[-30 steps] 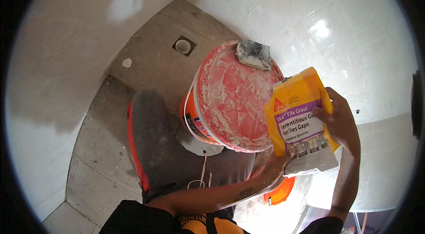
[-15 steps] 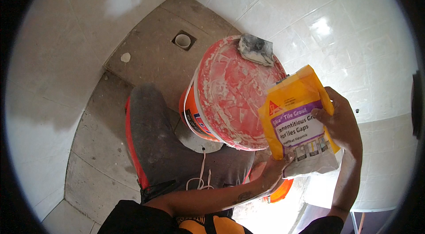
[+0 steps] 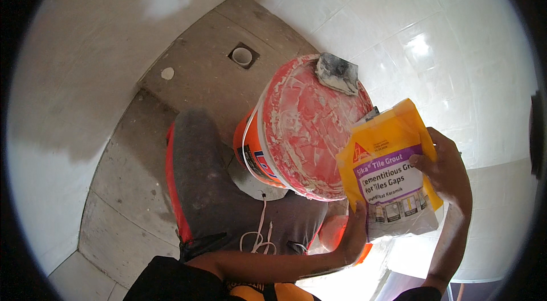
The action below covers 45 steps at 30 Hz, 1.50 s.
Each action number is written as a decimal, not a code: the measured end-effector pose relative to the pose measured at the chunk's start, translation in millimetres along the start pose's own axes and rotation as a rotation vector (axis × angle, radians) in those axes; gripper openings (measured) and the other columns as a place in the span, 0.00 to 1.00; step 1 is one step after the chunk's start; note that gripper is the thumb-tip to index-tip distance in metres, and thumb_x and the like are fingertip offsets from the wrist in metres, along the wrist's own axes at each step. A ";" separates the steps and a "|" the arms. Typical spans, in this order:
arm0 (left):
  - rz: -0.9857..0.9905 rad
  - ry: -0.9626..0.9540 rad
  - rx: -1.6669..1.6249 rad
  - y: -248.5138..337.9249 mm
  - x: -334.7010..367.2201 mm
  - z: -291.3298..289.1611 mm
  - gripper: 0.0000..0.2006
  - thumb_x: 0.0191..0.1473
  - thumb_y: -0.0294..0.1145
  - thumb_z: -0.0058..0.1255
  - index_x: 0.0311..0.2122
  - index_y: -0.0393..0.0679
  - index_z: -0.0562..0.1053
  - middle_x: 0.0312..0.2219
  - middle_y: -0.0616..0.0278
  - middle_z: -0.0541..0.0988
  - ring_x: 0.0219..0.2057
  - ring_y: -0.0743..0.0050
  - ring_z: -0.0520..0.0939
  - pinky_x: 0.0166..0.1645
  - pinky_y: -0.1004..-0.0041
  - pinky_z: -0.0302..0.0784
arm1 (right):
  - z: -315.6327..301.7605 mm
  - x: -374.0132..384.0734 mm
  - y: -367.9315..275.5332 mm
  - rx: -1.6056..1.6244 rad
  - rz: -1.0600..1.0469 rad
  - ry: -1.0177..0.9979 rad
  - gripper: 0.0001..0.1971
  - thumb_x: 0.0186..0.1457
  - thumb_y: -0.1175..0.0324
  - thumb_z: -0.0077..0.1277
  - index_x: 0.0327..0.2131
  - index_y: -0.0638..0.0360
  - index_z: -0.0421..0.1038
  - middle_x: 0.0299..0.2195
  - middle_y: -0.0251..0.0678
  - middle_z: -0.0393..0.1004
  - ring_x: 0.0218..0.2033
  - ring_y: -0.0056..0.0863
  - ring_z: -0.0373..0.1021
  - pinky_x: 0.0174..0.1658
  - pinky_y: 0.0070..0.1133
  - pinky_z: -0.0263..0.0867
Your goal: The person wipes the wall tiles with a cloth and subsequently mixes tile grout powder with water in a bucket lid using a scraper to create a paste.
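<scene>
A yellow bag of tile grout (image 3: 379, 133) with a purple band and a greyish lower part is held upright in front of me, to the right. My right hand (image 3: 446, 167) grips its right side, thumb over the front. My left hand (image 3: 354, 232) is closed on the lower left edge, its fingers partly hidden behind the bag. Just left of the bag stands an orange bucket (image 3: 250, 150). Its red lid (image 3: 307, 124) is smeared with pale dried paste. On the lid's far edge lies a dark, paste-crusted flat piece (image 3: 337, 74), perhaps a spreader.
A round drain pipe (image 3: 241, 57) sits in a square floor opening beyond the bucket. Pale tiled walls (image 3: 393, 33) close in at left and right. A white cord (image 3: 259, 238) hangs over my lap. Below the bag, an orange object (image 3: 364, 253) is partly hidden.
The bag and both hands have shifted slightly down and right in the picture, as has the whole scene a little. Both hands keep hold of the bag.
</scene>
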<state>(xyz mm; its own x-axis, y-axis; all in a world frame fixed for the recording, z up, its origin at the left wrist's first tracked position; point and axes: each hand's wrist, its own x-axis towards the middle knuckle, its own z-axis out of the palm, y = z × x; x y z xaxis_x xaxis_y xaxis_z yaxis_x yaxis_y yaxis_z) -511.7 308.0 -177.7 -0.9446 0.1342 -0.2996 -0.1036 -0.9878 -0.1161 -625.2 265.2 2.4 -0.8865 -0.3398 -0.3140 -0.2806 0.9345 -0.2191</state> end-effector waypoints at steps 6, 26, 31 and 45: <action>0.064 0.149 0.111 -19.2 5.7 -7.4 0.28 0.63 0.54 0.25 0.56 0.41 0.57 0.47 0.55 0.72 0.45 0.69 0.76 0.53 0.68 0.71 | -7.8 -5.2 17.1 0.080 -0.067 0.027 0.13 0.55 0.70 0.49 0.42 0.67 0.67 0.33 0.43 0.75 0.33 0.29 0.73 0.41 0.25 0.69; 0.060 0.001 -0.267 17.4 2.2 15.4 0.29 0.61 0.58 0.26 0.56 0.46 0.59 0.48 0.57 0.72 0.48 0.67 0.75 0.52 0.65 0.72 | 1.0 0.2 -5.6 -0.079 -0.043 0.147 0.12 0.54 0.69 0.50 0.40 0.67 0.69 0.30 0.40 0.75 0.30 0.26 0.72 0.39 0.23 0.68; 0.071 0.060 -0.178 19.1 -0.6 19.9 0.27 0.61 0.54 0.32 0.54 0.42 0.60 0.47 0.57 0.73 0.47 0.69 0.75 0.54 0.67 0.70 | 2.5 1.5 -7.7 -0.094 -0.016 0.163 0.12 0.54 0.69 0.50 0.40 0.66 0.70 0.29 0.39 0.76 0.29 0.25 0.72 0.39 0.23 0.68; 0.077 -0.049 -0.042 15.3 2.3 13.4 0.26 0.60 0.49 0.41 0.54 0.38 0.60 0.46 0.57 0.72 0.48 0.72 0.71 0.55 0.72 0.65 | 2.2 -0.1 -14.4 -0.055 -0.020 0.125 0.13 0.55 0.67 0.49 0.38 0.69 0.71 0.28 0.41 0.76 0.28 0.26 0.73 0.38 0.22 0.69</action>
<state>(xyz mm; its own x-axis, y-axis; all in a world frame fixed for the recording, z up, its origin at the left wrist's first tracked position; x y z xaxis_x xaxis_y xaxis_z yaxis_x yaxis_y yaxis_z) -519.7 292.1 -167.6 -0.9636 0.0527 -0.2622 -0.0177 -0.9908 -0.1339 -620.3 251.6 3.5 -0.9187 -0.3455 -0.1916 -0.3151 0.9333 -0.1724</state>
